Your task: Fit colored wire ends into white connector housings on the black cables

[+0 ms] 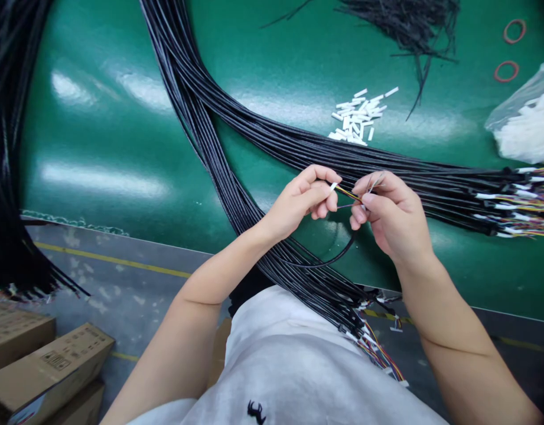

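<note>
My left hand (305, 195) pinches a small white piece (334, 186) between thumb and forefinger. Thin yellow and dark wires (348, 193) run from that piece across to my right hand (389, 209), whose fingers are closed on them. Fine wire ends stick up above the right fingertips. A single black cable (338, 258) curves down from below my right hand and back to the left. Behind both hands lies a thick bundle of black cables (276, 136), and a second bundle (236, 200) passes under my left forearm.
Small white tubes (358, 118) lie piled on the green table (98, 136). A clear bag of white pieces (526, 127) is at right, below two reddish rings (506, 71). Black strips (409, 23) lie at the back. Another cable bundle (6, 147) hangs left above cardboard boxes (54, 366).
</note>
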A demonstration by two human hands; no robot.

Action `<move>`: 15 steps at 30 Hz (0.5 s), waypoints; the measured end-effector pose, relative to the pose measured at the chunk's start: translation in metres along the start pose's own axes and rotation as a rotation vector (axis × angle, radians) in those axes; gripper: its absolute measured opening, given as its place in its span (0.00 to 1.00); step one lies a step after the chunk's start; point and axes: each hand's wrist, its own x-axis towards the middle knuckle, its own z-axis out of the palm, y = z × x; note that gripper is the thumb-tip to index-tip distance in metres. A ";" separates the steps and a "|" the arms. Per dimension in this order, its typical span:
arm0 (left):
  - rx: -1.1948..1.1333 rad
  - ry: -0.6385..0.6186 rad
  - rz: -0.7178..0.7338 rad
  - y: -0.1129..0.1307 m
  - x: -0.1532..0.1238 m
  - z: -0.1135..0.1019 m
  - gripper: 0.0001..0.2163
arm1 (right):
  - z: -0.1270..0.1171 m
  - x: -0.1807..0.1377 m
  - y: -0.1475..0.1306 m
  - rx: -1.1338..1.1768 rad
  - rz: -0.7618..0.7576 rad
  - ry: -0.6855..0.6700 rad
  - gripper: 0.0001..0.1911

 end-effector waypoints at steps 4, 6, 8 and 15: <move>-0.061 0.006 -0.037 0.000 0.001 -0.002 0.13 | -0.003 -0.003 0.000 -0.285 -0.133 -0.034 0.07; -0.107 0.014 -0.062 -0.001 0.002 -0.003 0.12 | -0.005 -0.004 0.000 -0.376 -0.175 -0.050 0.10; -0.140 0.026 -0.087 0.000 0.002 -0.003 0.12 | -0.007 -0.004 0.001 -0.345 -0.163 -0.078 0.12; -0.166 0.024 -0.099 0.001 0.002 -0.002 0.11 | -0.010 0.000 0.008 -0.020 -0.026 -0.077 0.05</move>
